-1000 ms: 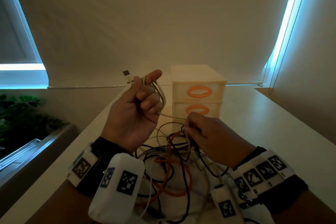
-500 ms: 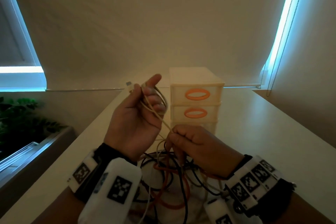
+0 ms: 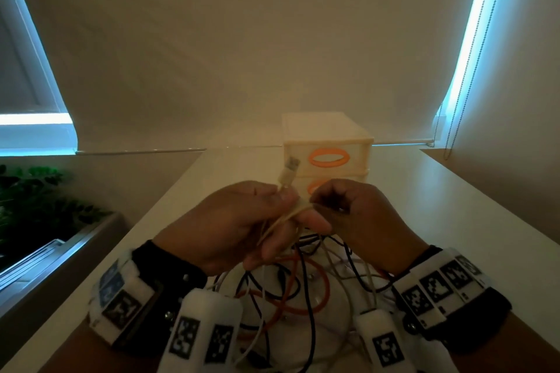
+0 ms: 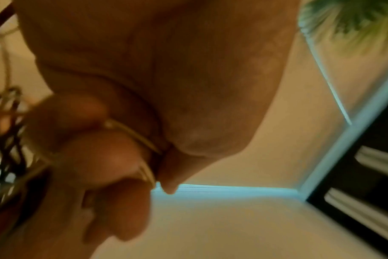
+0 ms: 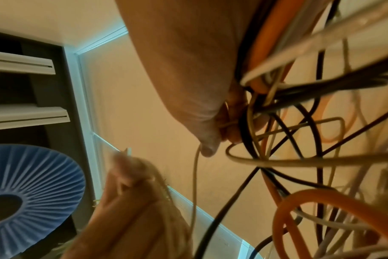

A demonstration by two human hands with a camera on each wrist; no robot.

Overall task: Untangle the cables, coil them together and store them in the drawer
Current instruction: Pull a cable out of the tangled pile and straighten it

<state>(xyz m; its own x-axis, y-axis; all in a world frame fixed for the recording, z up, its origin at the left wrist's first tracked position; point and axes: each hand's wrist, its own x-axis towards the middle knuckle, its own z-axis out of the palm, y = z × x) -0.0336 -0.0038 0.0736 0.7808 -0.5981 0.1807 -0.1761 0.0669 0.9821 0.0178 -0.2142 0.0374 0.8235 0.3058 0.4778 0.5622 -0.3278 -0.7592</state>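
Observation:
A tangle of orange, black and white cables lies on the white table below my wrists. My left hand grips several loops of a cream cable, and its USB plug sticks up above the fingers. My right hand is curled and pinches the same cream cable right beside the left fingertips. Behind both hands stands a cream drawer unit with orange oval handles; its drawers look closed.
A drawn roller blind fills the wall behind, with a bead chain at the right. A green plant sits left beyond the table edge. In the right wrist view a blue ribbed disc shows on the left.
My left hand has come down from its raised pose and turned, so the USB plug points up. My right hand has risen from the tangle to meet it at the cream cable.

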